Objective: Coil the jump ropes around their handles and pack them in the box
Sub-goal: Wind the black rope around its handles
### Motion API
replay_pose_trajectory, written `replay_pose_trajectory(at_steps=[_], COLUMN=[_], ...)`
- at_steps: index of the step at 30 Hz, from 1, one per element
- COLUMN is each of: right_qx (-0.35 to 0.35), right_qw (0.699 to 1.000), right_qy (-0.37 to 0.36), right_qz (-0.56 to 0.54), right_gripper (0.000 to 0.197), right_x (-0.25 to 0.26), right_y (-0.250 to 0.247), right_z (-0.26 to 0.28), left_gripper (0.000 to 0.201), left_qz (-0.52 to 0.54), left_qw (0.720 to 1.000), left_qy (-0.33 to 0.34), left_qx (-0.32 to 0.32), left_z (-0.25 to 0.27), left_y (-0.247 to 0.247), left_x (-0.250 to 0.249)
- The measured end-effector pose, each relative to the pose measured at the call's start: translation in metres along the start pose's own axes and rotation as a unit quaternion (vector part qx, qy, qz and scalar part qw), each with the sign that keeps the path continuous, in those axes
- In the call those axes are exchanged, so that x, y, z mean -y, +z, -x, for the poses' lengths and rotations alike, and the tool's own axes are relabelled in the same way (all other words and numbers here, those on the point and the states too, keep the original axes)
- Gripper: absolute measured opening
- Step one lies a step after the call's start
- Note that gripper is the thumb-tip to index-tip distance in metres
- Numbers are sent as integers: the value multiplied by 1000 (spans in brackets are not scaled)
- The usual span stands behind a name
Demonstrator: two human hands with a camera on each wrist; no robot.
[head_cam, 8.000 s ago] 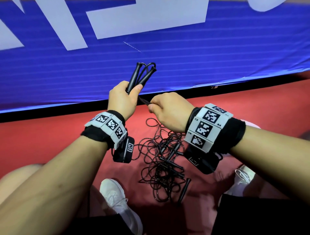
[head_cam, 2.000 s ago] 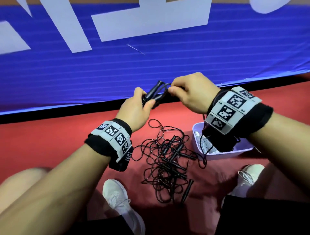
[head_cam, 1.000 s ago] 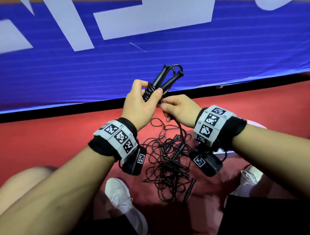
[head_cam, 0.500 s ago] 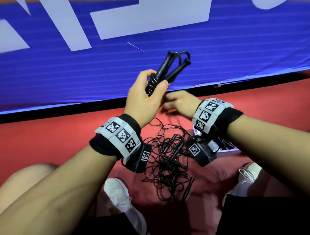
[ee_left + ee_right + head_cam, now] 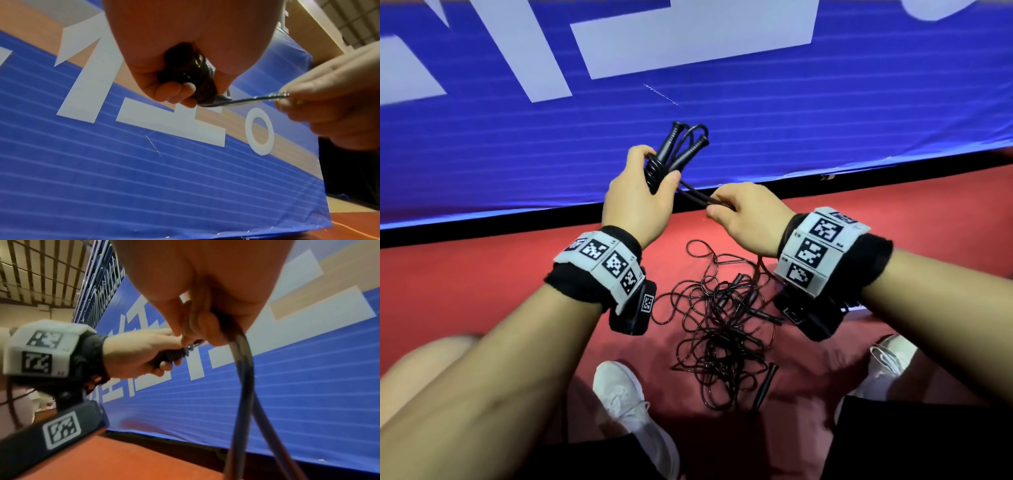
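My left hand grips two black jump-rope handles held side by side, with cord coiled round their lower part. A doubled stretch of cord runs taut from the coil to my right hand, which pinches it just right of the left hand. In the right wrist view the cord hangs down from the pinching fingers. A tangled pile of black jump ropes with several handles lies on the red floor below both hands. My right wrist hides the box, apart from a pale sliver.
A blue banner with white shapes stands upright just beyond the hands. Red floor stretches to the left. White shoes sit on either side of the rope pile.
The left hand and the handles have shifted left and slightly down. The right hand has come out from beside them, and the cord now stretches taut between the hands.
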State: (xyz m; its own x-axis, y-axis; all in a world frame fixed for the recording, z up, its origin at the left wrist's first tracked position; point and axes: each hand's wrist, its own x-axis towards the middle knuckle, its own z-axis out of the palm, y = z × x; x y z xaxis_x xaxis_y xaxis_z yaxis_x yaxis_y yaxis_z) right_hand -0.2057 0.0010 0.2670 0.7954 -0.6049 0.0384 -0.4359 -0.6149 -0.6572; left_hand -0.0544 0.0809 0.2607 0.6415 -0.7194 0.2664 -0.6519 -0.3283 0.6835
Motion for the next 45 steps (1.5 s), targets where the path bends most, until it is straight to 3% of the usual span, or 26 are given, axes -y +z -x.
replay_pose_trajectory(at_steps=[11, 15, 20, 24, 27, 31, 32, 34, 36, 38, 41, 45], right_qx=[67, -4, -56, -38, 18, 136, 140, 76, 15, -2, -19, 2], right_qw=[985, 990, 995, 999, 997, 951, 934, 909, 896, 906, 949, 979], right_qy=[-55, -81, -51, -30, 6, 44, 52, 86, 118, 117, 82, 42], right_qz=[149, 114, 62, 24, -69, -274, -325, -400, -429, -407, -305, -198], right_gripper=[31, 24, 23, 26, 31, 24, 22, 16, 28, 29, 37, 19], right_x=[-5, -6, -10, -11, -17, -33, -36, -37, -30, -24, -15, -12], right_y=[-36, -48, -60, -61, -65, -60, -51, -27, -9, 4, 14, 19], right_z=[9, 6, -2, -6, -10, -12, -11, -12, -10, -9, -3, 5], left_gripper=[34, 30, 25, 33, 27, 20, 19, 20, 21, 24, 23, 15], left_qz=[-72, -122, -56, -41, 15, 84, 100, 124, 130, 130, 131, 142], left_qw=[995, 978, 965, 971, 976, 974, 975, 979, 984, 988, 990, 989], left_qy=[2, 71, 154, 149, 144, 132, 120, 94, 77, 59, 32, 19], left_qx=[73, 151, 207, 182, 165, 167, 160, 135, 98, 64, 38, 26], left_z=[5, 19, 34, 42, 45, 51, 51, 48, 43, 38, 32, 26], left_y=[6, 14, 10, 12, 14, 13, 13, 13, 14, 16, 17, 16], left_x=[2, -6, -20, -31, -36, -42, -43, -41, -36, -32, -26, -21])
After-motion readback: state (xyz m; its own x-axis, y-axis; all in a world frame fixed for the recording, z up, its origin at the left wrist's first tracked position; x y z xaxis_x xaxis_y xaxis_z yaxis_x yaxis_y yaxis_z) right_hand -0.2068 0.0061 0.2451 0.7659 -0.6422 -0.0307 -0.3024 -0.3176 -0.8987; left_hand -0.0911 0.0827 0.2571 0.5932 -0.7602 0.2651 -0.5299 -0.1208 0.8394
